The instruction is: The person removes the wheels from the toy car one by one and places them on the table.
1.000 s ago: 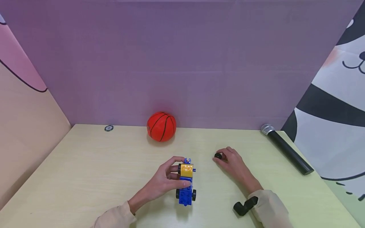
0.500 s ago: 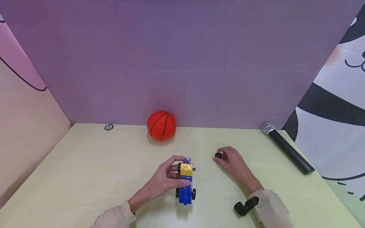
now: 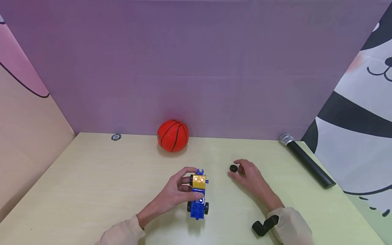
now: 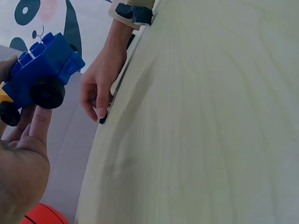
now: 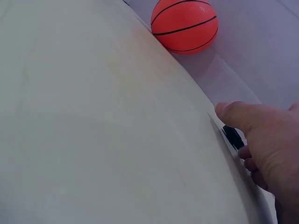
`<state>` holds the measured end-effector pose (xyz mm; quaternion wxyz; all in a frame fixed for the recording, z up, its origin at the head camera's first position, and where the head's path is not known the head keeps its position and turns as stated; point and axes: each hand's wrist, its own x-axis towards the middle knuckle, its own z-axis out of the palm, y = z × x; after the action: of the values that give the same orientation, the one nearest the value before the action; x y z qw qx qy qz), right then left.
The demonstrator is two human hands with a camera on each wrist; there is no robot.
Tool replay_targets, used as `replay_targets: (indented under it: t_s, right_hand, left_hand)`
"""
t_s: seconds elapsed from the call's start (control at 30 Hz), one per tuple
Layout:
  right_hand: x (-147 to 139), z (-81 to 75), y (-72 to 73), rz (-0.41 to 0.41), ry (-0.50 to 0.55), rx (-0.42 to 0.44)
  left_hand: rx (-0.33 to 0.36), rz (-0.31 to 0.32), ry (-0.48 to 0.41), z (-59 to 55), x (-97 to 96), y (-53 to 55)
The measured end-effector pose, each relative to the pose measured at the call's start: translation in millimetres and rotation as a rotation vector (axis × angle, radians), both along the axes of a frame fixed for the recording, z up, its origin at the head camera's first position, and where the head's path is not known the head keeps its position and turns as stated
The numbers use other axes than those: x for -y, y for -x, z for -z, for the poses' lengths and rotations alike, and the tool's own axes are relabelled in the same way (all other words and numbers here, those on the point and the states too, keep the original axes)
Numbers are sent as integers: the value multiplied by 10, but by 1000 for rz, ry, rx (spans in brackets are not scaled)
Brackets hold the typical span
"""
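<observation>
My left hand [image 3: 176, 189] holds a blue and yellow toy brick car [image 3: 198, 197] above the table, thumb on top and fingers along its far left side. The car has black wheels, a blue hook at its front, and a bare blue axle end at front right. In the left wrist view, the car's blue rear [image 4: 44, 70] and black wheels show. A small loose black toy wheel [image 3: 233, 168] lies flat on the table. My right hand [image 3: 249, 175] rests beside it, thumb and index fingertips parted around it. In the right wrist view, the thumb stands apart from the wheel [image 5: 232, 137].
A red basketball [image 3: 173, 135] sits at the table's back edge against the purple wall. A black microphone [image 3: 307, 165] lies along the right edge. One round chip [image 3: 116, 137] is at back left. A black wrist camera [image 3: 264, 225] sticks out from the right sleeve.
My right thumb and index finger have spread slightly, and the wheel now lies flatter between them. The left hand keeps its hold on the toy car, almost still.
</observation>
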<state>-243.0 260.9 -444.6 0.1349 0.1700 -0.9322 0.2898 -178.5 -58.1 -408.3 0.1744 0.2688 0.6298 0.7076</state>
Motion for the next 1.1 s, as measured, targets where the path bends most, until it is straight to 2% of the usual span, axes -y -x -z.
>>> replay_targets:
  t_s: [0.33, 0.57, 0.7, 0.93, 1.1]
  right_hand:
    - [-24, 7, -67, 7, 30, 18]
    - [-40, -15, -134, -22, 41, -29]
    - [-42, -25, -205, -38, 49, -94]
    - [31, -65, -364, -132, 123, -309]
    - [166, -97, -549, -217, 213, -339]
  left_hand:
    - [22, -9, 2, 4, -9, -4]
    - [24, -17, 3, 4, -4, -2]
    - [22, -19, 10, -1, -6, 0]
    - [32, -39, 32, -13, -30, 3]
    - [44, -50, 37, -6, -48, 8]
